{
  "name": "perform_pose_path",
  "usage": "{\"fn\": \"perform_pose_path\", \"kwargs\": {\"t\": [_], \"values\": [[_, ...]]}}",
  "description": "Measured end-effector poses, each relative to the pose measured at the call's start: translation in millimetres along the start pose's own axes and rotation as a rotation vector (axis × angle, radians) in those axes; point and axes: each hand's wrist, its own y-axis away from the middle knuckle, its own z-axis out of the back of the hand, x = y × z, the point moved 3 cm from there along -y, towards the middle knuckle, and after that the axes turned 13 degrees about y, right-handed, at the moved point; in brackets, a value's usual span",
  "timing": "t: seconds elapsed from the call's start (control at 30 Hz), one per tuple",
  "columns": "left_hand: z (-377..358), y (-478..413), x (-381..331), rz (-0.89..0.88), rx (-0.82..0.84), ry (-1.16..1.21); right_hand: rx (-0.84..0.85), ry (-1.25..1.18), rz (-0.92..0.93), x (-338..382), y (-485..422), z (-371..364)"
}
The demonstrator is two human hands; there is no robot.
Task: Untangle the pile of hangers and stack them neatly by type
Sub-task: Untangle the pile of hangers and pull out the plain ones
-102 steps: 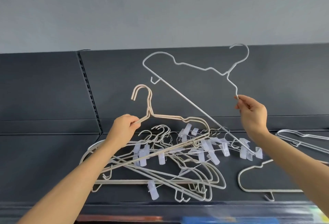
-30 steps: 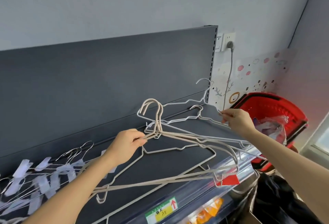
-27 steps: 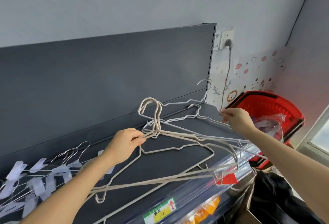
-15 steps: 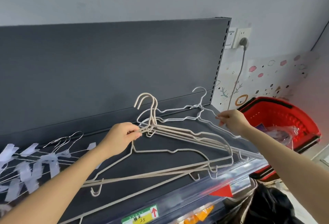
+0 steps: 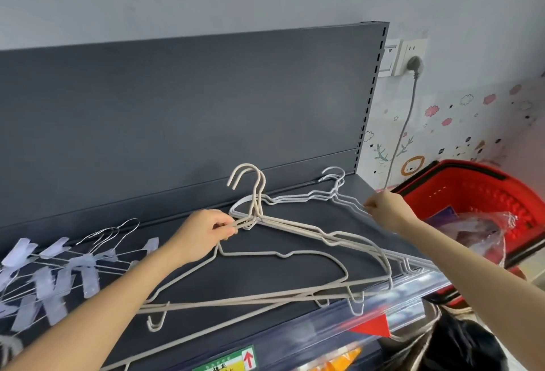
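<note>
Head view, single frame. Left hand [image 5: 206, 233]: fingers curled, thumb and forefinger clamped on the wire of the beige hangers [image 5: 295, 225], just left of the necks. These hangers overlap in a loose bundle near the middle of the dark shelf [image 5: 280, 270], hooks raised and curling to the left, bottom bars running toward the near edge; exact count cannot be told where the wires cross. Right hand [image 5: 386, 208]: fingertips drawn together, pinching a shoulder wire of the white hangers [image 5: 290, 199], just right of their necks. The white hangers lie nested in a stack at the far right of the shelf, hooks against the foot of the grey back panel [image 5: 191, 99]; their left ends pass under the beige necks, touching or nearly so. Clip hangers [image 5: 90, 267], thin metal wire with pale clips, lie in a heap at the left of the shelf, well apart from both hands. Near edge of the shelf: a green price label [image 5: 227, 363] and a red triangular tag [image 5: 373, 328]. Right of the shelf: a red basket [image 5: 477, 191] holding a clear plastic bag [image 5: 483, 229]. On the wall, a socket [image 5: 413, 46] with a grey plug [image 5: 414, 64] and a cable [image 5: 404, 123] hanging down.
</note>
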Motion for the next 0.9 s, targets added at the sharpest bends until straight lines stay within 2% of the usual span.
{"fn": "perform_pose_path", "kwargs": {"t": [0.1, 0.27, 0.37, 0.5, 0.67, 0.9], "values": [[-2, 0, -4, -0.009, -0.005, 0.019, -0.003, 0.070, 0.035, 2, 2, -5], [-2, 4, -3, -0.004, -0.024, 0.055, -0.047, -0.003, 0.038, 13, 7, 2], [0, 9, -1, 0.016, -0.028, 0.068, -0.046, -0.060, 0.174, 42, 24, 17], [5, 14, 7, 0.073, -0.039, 0.143, 0.071, -0.167, 0.362, 87, 55, 34], [18, 28, 32, 0.172, -0.072, 0.193, 0.190, 0.099, 0.634, 123, 79, 25], [22, 46, 58, 0.249, -0.100, 0.136, 0.222, 0.234, 0.706, 148, 80, -3]]}}
